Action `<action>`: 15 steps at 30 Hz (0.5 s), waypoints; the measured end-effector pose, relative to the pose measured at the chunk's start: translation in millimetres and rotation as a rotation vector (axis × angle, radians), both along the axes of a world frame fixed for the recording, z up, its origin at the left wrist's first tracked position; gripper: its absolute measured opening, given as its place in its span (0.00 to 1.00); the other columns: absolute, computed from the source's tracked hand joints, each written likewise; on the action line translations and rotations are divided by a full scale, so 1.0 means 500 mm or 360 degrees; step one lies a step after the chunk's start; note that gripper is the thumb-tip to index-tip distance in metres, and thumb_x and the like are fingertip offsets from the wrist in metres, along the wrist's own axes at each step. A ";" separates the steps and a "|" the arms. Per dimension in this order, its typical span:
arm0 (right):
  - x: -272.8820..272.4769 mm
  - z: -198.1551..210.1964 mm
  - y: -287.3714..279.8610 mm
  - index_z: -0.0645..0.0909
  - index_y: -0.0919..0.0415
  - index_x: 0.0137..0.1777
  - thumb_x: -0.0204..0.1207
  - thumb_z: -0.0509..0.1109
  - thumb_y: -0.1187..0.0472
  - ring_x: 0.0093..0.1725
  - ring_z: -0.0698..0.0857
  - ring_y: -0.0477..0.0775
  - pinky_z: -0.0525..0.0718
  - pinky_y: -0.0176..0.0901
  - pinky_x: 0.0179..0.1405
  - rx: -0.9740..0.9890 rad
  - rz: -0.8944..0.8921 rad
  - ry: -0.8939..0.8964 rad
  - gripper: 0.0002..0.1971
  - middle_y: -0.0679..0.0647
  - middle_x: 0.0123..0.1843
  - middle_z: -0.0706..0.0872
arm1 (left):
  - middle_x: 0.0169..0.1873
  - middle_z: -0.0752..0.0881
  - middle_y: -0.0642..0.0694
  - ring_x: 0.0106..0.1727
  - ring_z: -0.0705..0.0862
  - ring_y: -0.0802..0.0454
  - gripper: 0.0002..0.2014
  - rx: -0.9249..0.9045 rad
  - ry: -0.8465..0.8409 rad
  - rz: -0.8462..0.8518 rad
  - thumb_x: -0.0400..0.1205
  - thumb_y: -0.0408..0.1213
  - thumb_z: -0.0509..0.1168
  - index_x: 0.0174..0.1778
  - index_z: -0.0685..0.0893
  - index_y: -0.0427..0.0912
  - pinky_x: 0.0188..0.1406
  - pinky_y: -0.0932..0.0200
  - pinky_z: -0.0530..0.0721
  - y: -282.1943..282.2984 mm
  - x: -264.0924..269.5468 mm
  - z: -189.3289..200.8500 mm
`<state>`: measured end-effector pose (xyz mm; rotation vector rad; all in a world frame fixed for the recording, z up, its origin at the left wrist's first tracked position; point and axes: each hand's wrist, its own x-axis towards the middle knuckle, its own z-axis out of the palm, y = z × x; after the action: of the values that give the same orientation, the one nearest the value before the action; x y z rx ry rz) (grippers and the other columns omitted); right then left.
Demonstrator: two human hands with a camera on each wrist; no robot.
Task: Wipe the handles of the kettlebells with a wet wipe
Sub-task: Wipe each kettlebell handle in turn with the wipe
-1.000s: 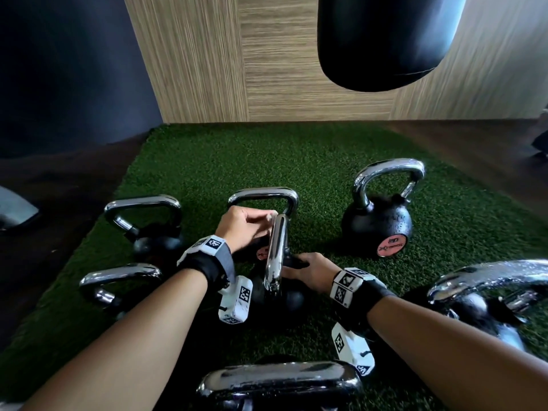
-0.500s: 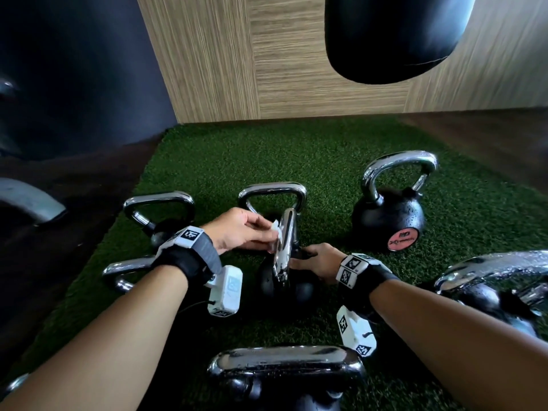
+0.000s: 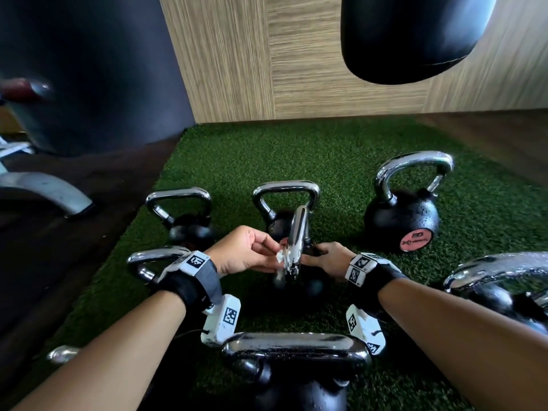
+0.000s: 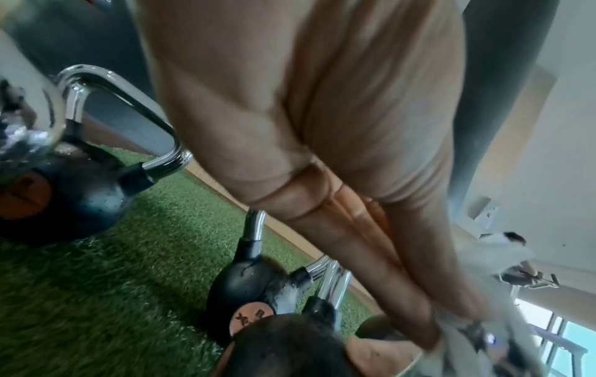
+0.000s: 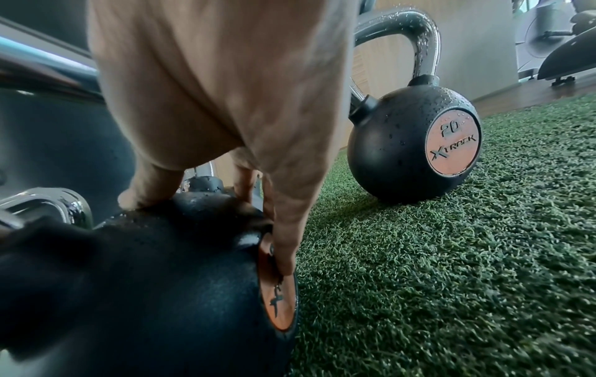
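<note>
We see our left hand (image 3: 246, 250) pinching a crumpled white wet wipe (image 3: 281, 258) between thumb and fingertips, pressing it against the left side of the chrome handle (image 3: 298, 232) of the middle kettlebell (image 3: 314, 287), which stands near the centre of the green turf mat (image 3: 311, 155). In the left wrist view the fingers (image 4: 387, 267) lie long and close together, with the wipe (image 4: 493, 257) bunched at their tips. Our right hand (image 3: 323, 259) rests on that same kettlebell's black ball; in the right wrist view the thumb and fingers (image 5: 283, 229) are spread over the top of the ball (image 5: 161, 280), one fingertip reaching down onto its orange side disc (image 5: 277, 293), steadying rather than wrapping it

Just behind the middle kettlebell stands a second one with a squared chrome handle (image 3: 286, 191). Towards the mat's far right sits the 20 kettlebell (image 3: 401, 218), its orange disc reading XTRACK in the right wrist view (image 5: 451, 142), its surface beaded with droplets. Two smaller kettlebells stand along the mat's left edge (image 3: 189, 223) (image 3: 154, 259), another lies at the right edge (image 3: 504, 280), and the wet handle of the nearest one (image 3: 296, 348) crosses the near edge, between our forearms. A black punching bag (image 3: 415, 37) hangs above the far side of the mat, in front of a wood-panelled wall (image 3: 267, 69)
</note>
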<state>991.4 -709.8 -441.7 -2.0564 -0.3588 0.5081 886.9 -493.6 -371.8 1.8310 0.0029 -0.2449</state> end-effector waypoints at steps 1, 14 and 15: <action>-0.001 0.000 0.000 0.85 0.53 0.40 0.72 0.81 0.46 0.21 0.78 0.32 0.71 0.22 0.21 -0.0024 0.0002 -0.0007 0.12 0.41 0.28 0.84 | 0.35 0.94 0.46 0.36 0.92 0.59 0.11 0.0031 -0.0023 0.0008 0.75 0.16 0.75 0.45 0.90 0.36 0.41 0.62 0.93 -0.002 -0.007 -0.010; -0.024 0.003 0.001 0.87 0.52 0.54 0.76 0.75 0.40 0.53 0.89 0.54 0.85 0.47 0.60 -0.0279 0.0059 -0.0144 0.17 0.52 0.51 0.91 | 0.31 0.92 0.56 0.32 0.88 0.66 0.09 0.0302 -0.0061 0.0038 0.78 0.26 0.78 0.44 0.91 0.45 0.35 0.68 0.88 -0.009 -0.013 -0.048; -0.029 0.001 0.000 0.87 0.51 0.57 0.76 0.74 0.38 0.56 0.89 0.55 0.84 0.47 0.61 -0.0299 0.0049 -0.0164 0.19 0.51 0.52 0.91 | 0.32 0.93 0.55 0.33 0.88 0.65 0.10 0.0268 -0.0085 0.0062 0.79 0.24 0.77 0.45 0.91 0.45 0.35 0.66 0.90 -0.004 -0.007 -0.039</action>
<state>977.0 -709.9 -441.2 -2.2678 -0.4176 0.4698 883.3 -495.8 -391.1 2.0023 0.0226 -0.1722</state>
